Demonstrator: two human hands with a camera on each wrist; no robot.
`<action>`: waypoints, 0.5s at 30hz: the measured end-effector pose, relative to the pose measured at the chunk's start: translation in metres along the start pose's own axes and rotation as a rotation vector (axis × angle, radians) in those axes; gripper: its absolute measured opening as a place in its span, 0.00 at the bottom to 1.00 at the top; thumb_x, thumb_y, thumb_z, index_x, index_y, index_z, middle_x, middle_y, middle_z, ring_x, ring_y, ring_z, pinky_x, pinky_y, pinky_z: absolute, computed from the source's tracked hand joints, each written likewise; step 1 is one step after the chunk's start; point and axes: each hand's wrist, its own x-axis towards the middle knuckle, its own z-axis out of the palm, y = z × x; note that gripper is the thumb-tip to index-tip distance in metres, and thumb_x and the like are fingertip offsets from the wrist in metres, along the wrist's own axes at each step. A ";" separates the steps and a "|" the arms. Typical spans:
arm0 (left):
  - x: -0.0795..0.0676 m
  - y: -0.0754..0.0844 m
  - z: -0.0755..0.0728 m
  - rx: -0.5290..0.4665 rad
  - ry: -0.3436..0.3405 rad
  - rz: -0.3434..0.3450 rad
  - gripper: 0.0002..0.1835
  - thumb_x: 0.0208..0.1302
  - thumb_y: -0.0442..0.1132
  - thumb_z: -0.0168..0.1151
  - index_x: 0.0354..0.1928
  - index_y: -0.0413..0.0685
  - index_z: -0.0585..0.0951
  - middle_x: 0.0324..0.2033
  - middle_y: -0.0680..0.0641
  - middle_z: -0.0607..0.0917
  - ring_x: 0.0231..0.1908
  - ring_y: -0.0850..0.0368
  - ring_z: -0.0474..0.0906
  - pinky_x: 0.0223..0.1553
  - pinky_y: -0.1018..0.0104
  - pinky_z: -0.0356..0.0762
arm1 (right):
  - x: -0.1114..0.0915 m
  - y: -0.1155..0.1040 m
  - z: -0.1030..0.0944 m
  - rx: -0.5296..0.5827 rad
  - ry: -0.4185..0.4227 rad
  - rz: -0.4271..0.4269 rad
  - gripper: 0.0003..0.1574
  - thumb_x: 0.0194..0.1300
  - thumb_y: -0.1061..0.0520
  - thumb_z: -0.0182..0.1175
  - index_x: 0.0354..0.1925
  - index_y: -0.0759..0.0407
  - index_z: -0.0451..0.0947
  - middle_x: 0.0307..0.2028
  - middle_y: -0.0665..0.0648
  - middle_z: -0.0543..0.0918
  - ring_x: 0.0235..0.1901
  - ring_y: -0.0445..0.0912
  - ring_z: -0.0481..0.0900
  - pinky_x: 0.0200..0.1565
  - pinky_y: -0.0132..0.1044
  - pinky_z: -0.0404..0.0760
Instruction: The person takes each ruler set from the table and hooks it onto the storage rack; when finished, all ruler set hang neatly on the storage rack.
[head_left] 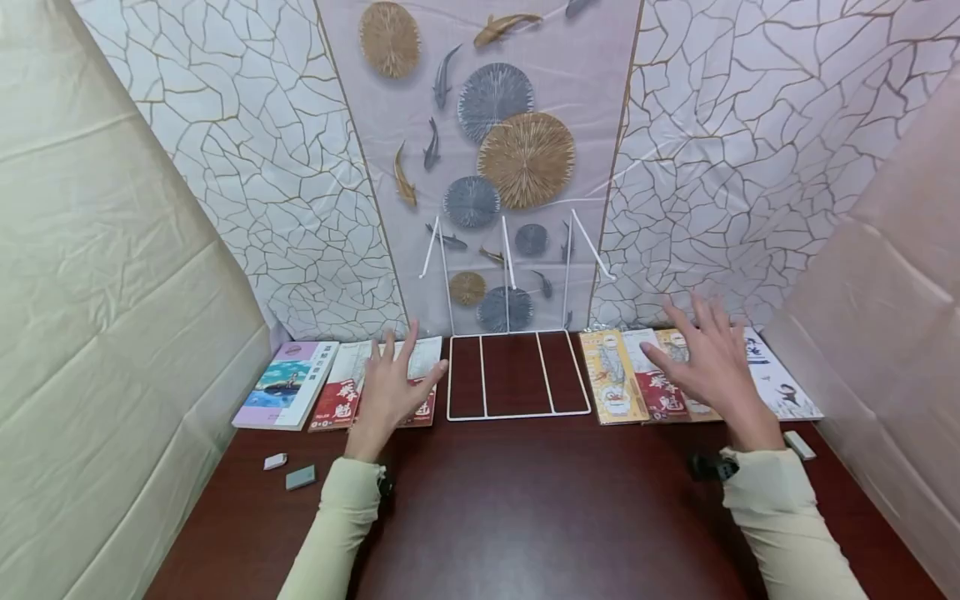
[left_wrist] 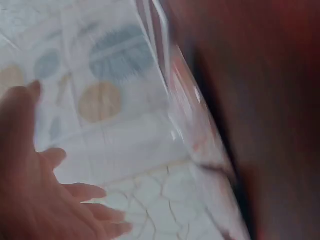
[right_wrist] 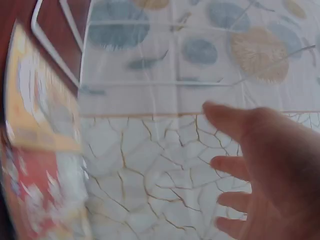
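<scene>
Fingers [head_left: 409, 340] spread: left hand [head_left: 386, 392], right hand [head_left: 711, 367] | booklets [head_left: 613, 379]: all views | grey box [head_left: 301, 477]: head view only

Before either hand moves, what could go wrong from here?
The left hand spreads close to the wire rack in the head view; a sideways sweep might knock its thin frame.
On the right, the red book lies close beside a yellow book, so grabbing one may drag the other.
If the right hand drops, its forearm might brush the white block.
</scene>
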 end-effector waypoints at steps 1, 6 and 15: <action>-0.003 0.005 0.002 -0.058 -0.016 0.008 0.48 0.62 0.77 0.50 0.79 0.78 0.42 0.78 0.35 0.51 0.76 0.28 0.47 0.69 0.27 0.54 | -0.003 -0.002 0.002 0.053 -0.003 0.000 0.52 0.68 0.30 0.57 0.79 0.48 0.52 0.80 0.66 0.41 0.78 0.69 0.35 0.70 0.75 0.35; -0.009 0.030 0.017 -0.210 -0.138 0.144 0.48 0.65 0.61 0.64 0.80 0.57 0.52 0.74 0.36 0.64 0.73 0.39 0.63 0.71 0.43 0.65 | -0.002 -0.004 0.036 0.241 -0.002 -0.022 0.42 0.69 0.47 0.63 0.71 0.67 0.63 0.66 0.77 0.68 0.62 0.73 0.70 0.61 0.67 0.69; -0.024 0.040 0.035 -0.189 -0.301 0.229 0.36 0.54 0.43 0.78 0.64 0.39 0.76 0.59 0.38 0.82 0.62 0.42 0.77 0.65 0.50 0.73 | -0.013 0.003 0.089 0.285 -0.175 0.097 0.42 0.68 0.50 0.64 0.69 0.74 0.64 0.58 0.79 0.73 0.55 0.68 0.77 0.51 0.60 0.80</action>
